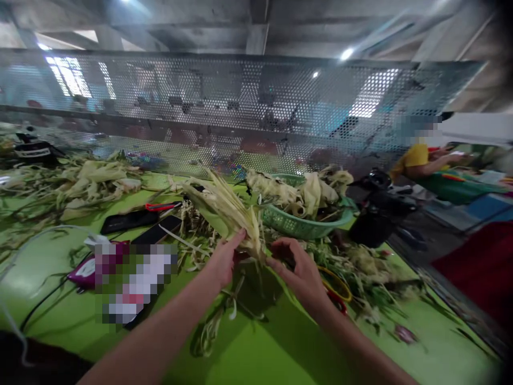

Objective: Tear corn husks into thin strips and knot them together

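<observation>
A fan-shaped bundle of dry corn husks (230, 206) stands tilted up and leftward above the green table. My left hand (224, 259) is closed around its lower part, thumb on top. My right hand (294, 262) is at the narrow bottom end, with thumb and fingers bent and the tips touching the husks; part of this grip is hidden. Just behind is a green plastic basket (308, 229) heaped with dry husks (316, 195). Beside my right wrist lie scissors with a yellow and a red handle loop (339, 283), partly covered by the arm.
Loose husks (96, 179) pile up at the left. Two dark phones (156, 230), red-handled pliers (160, 206) and a purple pack (86, 272) with a cable lie left. Plant scraps (368, 267) and a black object (374, 214) are right. A perforated metal screen (224, 107) closes the back; a person in yellow (417, 160) sits beyond.
</observation>
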A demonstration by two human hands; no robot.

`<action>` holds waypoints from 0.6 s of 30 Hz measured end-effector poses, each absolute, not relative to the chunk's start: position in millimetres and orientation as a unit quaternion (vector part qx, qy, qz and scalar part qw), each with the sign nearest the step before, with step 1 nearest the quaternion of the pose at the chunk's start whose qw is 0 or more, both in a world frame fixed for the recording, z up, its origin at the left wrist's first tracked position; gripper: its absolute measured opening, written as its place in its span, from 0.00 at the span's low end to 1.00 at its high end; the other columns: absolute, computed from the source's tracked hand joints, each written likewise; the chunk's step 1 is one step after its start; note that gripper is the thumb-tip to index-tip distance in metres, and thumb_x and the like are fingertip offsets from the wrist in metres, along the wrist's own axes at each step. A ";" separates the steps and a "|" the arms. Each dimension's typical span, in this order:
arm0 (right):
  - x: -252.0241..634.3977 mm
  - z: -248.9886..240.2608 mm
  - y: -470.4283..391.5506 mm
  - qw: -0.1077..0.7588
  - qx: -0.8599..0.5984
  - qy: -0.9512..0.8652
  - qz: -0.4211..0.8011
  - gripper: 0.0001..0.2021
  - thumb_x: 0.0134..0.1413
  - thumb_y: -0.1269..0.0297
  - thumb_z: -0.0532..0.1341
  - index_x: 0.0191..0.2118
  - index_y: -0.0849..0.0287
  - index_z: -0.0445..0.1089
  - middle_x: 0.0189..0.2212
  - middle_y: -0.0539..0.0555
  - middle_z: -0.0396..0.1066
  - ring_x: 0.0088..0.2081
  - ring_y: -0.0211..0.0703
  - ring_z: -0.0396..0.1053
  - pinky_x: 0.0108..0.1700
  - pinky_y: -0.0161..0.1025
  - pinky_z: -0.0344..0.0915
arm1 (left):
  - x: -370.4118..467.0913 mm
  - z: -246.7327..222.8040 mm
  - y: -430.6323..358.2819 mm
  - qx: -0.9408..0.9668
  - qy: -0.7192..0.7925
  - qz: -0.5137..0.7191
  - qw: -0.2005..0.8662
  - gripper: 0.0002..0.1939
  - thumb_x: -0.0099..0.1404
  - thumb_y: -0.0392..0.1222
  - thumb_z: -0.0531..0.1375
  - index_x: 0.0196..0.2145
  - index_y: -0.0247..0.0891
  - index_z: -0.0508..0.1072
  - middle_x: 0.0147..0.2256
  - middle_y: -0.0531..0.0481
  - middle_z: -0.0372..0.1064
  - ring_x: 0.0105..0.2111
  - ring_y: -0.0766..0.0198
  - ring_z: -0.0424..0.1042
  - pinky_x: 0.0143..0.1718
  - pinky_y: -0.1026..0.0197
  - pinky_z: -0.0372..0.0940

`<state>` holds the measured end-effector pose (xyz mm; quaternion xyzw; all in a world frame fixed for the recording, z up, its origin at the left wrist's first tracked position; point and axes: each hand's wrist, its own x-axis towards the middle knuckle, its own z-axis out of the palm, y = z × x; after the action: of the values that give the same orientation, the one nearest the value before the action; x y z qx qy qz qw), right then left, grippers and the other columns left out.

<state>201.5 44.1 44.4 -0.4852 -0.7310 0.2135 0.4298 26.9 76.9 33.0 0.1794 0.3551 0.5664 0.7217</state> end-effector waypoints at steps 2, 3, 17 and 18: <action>203.3 44.8 47.4 0.432 -0.493 -0.703 0.275 0.17 0.53 0.54 0.62 0.44 0.57 0.66 0.39 0.56 0.72 0.39 0.47 0.71 0.42 0.42 0.68 | 30.9 34.1 69.1 0.210 0.362 0.561 0.714 0.24 0.48 0.47 0.70 0.42 0.35 0.73 0.33 0.44 0.76 0.30 0.58 0.76 0.32 0.59 0.71; 203.1 43.7 48.5 0.432 -0.494 -0.694 0.294 0.19 0.52 0.53 0.63 0.46 0.58 0.66 0.40 0.56 0.72 0.40 0.48 0.71 0.43 0.43 0.68 | 33.2 34.4 65.0 0.227 0.363 0.556 0.712 0.24 0.48 0.47 0.70 0.42 0.35 0.73 0.32 0.44 0.77 0.30 0.58 0.76 0.33 0.59 0.71; 190.3 44.2 40.5 0.500 -0.432 -0.556 0.505 0.22 0.43 0.55 0.69 0.44 0.57 0.67 0.37 0.54 0.71 0.36 0.45 0.70 0.39 0.41 0.68 | 40.5 47.2 51.1 0.247 0.307 0.520 0.758 0.21 0.49 0.40 0.66 0.43 0.36 0.75 0.35 0.44 0.77 0.40 0.51 0.75 0.43 0.52 0.68; 190.0 44.4 40.1 0.505 -0.432 -0.549 0.508 0.22 0.41 0.55 0.69 0.42 0.57 0.67 0.36 0.53 0.71 0.36 0.44 0.69 0.37 0.40 0.68 | 39.0 47.3 51.1 0.244 0.307 0.522 0.757 0.21 0.49 0.41 0.66 0.43 0.36 0.75 0.34 0.44 0.77 0.41 0.50 0.74 0.44 0.51 0.68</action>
<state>190.0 40.1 44.4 -0.4317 -0.5486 0.5075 0.5051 39.0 51.1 47.3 0.2443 0.3067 0.5223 0.7573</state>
